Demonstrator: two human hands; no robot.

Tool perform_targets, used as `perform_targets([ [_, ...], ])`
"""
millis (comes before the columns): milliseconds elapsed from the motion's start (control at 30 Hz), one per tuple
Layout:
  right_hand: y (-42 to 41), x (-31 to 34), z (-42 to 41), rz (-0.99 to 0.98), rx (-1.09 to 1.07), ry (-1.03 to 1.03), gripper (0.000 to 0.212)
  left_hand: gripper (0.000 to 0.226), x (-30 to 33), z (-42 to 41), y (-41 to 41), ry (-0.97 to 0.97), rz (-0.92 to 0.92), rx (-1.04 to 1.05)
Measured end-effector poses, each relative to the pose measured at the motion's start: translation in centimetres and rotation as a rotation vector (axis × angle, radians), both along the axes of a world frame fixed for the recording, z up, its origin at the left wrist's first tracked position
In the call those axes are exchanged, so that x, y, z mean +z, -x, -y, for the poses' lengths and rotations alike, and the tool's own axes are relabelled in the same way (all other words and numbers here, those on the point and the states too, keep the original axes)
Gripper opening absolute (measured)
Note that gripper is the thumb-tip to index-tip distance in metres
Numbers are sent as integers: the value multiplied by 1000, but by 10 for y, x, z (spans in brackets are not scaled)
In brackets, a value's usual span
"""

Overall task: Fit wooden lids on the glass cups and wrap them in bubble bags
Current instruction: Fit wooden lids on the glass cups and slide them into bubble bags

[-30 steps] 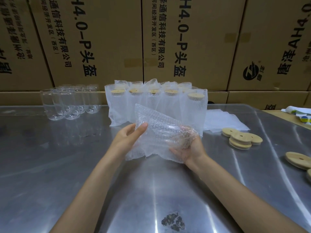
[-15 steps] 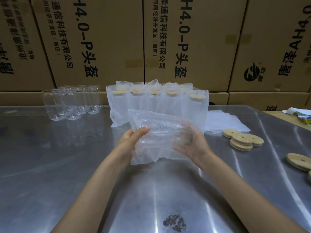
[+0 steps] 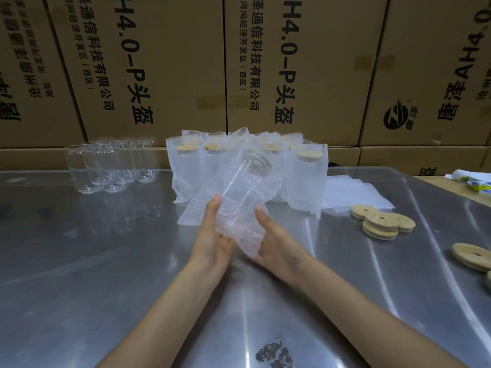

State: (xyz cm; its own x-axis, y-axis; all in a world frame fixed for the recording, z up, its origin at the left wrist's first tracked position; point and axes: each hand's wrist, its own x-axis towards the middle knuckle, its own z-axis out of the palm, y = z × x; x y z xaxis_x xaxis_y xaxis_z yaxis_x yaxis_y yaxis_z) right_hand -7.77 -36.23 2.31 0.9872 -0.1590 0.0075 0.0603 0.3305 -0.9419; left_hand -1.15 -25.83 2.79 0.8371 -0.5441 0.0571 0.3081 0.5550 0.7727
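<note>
Stacked cardboard boxes (image 3: 170,65) back a steel counter (image 3: 79,274). Both hands hold one bagged glass cup (image 3: 240,197) tilted above it: left hand (image 3: 214,240) and right hand (image 3: 273,245) cup its lower end between curved fingers. Beyond them stand wrapped cups (image 3: 305,179); bare glass cups (image 3: 111,163) beyond-left, wooden lids (image 3: 382,224) to the right.

A packing area in a warehouse: tall brown printed cardboard cartons (image 3: 164,70) fill the frame's upper half, stacked behind a scuffed stainless-steel worktable (image 3: 79,261) spanning the lower half.
</note>
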Motion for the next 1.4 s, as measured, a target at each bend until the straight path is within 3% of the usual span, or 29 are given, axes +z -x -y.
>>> perform_targets([
  [133,2,4,-12,83,-60,-167,65,76,-11,11,16,-83,44,25],
  [300,3,13,14,136,-203,-330,52,59,-18,22,25,-82,159,-54],
  [367,5,19,27,160,-232,-326,59,52,-20,24,27,-78,212,-104],
  [567,11,21,45,163,-398,-127,83,50,-19,16,24,-189,358,-318],
  [667,14,21,41,225,-423,58,76,47,-17,10,21,-183,451,-419],
  [800,15,24,36,327,-381,238,69,52,-14,4,17,-235,582,-408],
  [933,15,26,33,313,-401,410,108,53,-4,-1,16,-295,643,-350],
  [1100,14,22,24,421,-354,574,67,58,4,-4,18,-318,731,-244],
  [1200,15,21,21,440,-339,571,62,54,8,-6,17,-321,755,-202],
  [1400,14,20,18,451,-305,512,50,70,15,-9,13,-286,752,-154],
])
